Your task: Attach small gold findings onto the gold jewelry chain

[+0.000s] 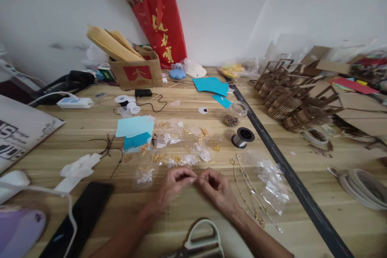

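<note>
My left hand [175, 185] is closed in a pinch over the middle of the table. A thin beaded chain [180, 192] hangs from its fingers toward the wrist. Close beside it, fingertips almost touching, my right hand [218, 190] also pinches; what lies in its fingers is too small to make out. Just beyond both hands are small clear bags of silver beads [190, 159] and gold beads [158, 157]. To the right lie gold and silver chains [248, 181]. Scissors with a pale handle [203, 234] rest near my body between the forearms.
A wire spool [243, 138] and a bead jar [232, 120] stand right of the bags. Blue cards [136, 127], a black phone [81, 217] and a white cable [71, 209] lie left. Small woven baskets [287, 96] crowd the right, past a dark strip [278, 159].
</note>
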A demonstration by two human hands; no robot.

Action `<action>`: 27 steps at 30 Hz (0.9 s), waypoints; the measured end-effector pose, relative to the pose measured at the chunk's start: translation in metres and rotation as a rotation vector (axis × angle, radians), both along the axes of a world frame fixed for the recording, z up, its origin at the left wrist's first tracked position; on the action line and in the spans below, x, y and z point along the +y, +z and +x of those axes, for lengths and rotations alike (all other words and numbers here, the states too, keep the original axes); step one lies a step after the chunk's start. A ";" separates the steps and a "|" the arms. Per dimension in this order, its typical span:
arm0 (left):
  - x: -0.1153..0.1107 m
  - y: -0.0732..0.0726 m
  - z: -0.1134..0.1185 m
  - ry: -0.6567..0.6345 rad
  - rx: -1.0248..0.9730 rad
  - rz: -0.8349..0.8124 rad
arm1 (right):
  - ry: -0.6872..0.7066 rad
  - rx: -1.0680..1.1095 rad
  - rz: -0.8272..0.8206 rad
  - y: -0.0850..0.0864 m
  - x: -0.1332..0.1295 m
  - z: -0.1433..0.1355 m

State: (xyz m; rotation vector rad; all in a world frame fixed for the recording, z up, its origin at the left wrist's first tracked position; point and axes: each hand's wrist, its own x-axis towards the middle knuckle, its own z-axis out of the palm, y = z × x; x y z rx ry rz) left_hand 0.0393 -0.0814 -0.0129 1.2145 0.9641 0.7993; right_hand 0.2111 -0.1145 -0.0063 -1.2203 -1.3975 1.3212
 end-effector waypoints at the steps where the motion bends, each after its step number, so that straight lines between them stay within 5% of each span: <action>1: 0.000 0.000 0.000 -0.002 0.000 0.004 | 0.003 -0.002 0.001 0.000 0.000 0.000; 27: 0.000 0.000 0.001 -0.002 -0.011 0.004 | 0.001 0.010 -0.038 0.000 0.000 -0.001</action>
